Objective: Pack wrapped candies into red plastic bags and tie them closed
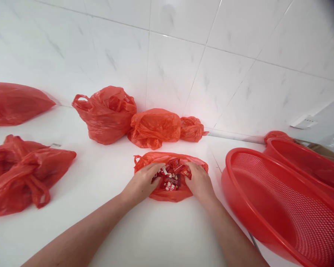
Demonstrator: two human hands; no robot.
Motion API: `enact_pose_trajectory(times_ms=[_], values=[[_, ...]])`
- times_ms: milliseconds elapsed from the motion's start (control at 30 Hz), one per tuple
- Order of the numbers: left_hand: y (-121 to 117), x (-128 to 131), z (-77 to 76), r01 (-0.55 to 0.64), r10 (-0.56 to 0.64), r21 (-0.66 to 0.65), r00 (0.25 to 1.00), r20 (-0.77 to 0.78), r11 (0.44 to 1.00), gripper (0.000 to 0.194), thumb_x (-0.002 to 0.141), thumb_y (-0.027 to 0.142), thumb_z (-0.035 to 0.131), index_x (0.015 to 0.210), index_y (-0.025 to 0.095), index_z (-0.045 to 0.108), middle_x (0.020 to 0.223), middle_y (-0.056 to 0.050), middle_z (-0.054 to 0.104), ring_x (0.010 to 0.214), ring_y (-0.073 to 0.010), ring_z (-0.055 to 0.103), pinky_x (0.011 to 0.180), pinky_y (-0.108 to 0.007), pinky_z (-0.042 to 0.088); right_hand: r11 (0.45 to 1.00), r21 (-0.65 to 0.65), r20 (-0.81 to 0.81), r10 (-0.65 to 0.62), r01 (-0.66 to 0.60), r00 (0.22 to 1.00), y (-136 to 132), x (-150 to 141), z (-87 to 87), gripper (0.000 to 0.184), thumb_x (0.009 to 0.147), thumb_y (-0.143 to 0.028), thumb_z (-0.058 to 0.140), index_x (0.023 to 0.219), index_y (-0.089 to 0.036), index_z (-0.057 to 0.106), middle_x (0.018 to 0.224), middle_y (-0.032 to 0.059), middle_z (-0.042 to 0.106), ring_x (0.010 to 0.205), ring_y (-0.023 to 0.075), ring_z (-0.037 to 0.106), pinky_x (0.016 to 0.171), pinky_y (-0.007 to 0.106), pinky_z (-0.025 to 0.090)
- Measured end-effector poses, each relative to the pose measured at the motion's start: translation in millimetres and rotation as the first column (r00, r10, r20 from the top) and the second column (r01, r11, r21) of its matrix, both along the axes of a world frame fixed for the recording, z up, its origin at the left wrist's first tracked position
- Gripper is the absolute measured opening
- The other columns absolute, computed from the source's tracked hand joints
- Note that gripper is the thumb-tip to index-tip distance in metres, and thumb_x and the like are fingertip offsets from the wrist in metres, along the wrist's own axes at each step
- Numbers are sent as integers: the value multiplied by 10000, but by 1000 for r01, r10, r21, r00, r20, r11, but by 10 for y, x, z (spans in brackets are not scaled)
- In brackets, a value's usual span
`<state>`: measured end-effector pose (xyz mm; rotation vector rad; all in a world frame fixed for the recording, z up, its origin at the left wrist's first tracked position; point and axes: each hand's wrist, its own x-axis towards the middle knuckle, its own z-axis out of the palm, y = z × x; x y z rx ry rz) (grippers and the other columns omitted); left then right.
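A red plastic bag (pixel 172 196) lies with its mouth spread open on the white surface in front of me. Small red wrapped packets (pixel 171 178) with white lettering show inside it. My left hand (pixel 144 181) reaches over the bag's left side, thumb and fingers apart at the edge of the packets. From the right, my right hand (pixel 200 181) reaches in the same way, its thumb apart from its bent fingers. Both sets of fingertips are at the packets, and neither hand has visibly closed on one. The deeper contents are hidden.
Along the tiled wall stand a full red bag (pixel 107 116), a knotted bag (pixel 157 126) and a smaller one (pixel 193 128). Another tied bag (pixel 25 174) lies left, with one (pixel 16 104) behind. At right are a red mesh basket (pixel 267 196) and a second basket (pixel 308 163).
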<state>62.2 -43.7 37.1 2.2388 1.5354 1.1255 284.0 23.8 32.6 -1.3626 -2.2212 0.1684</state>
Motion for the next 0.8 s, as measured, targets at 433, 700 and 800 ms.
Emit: enact_pose_trajectory(times_ms=[433,700,800], values=[[-12,-23,65,-99,102,71,994,-35,993,351,900,162,418,1227,229,527,1197,-46,619,1116,-204,569,961,-362,476,999,-43,12,8,-7,1000,-26,25,77,71,769,-174,539,802,-229,569,880,26,654,873,230,585,768,385,459],[0,-51,84,-59,62,105,998,-18,993,300,909,131,400,1133,224,576,1116,-33,651,1013,-168,606,891,-310,497,999,-30,-102,25,-28,994,-41,22,102,86,814,-211,503,845,-241,577,903,18,658,865,212,585,762,364,445],[-3,-45,98,-30,33,85,999,-30,996,279,906,130,402,1079,225,601,1050,-21,675,944,-161,627,829,-287,513,999,-48,-140,3,-10,990,-40,13,97,71,817,-207,483,821,-232,550,881,19,646,856,213,572,756,362,437]])
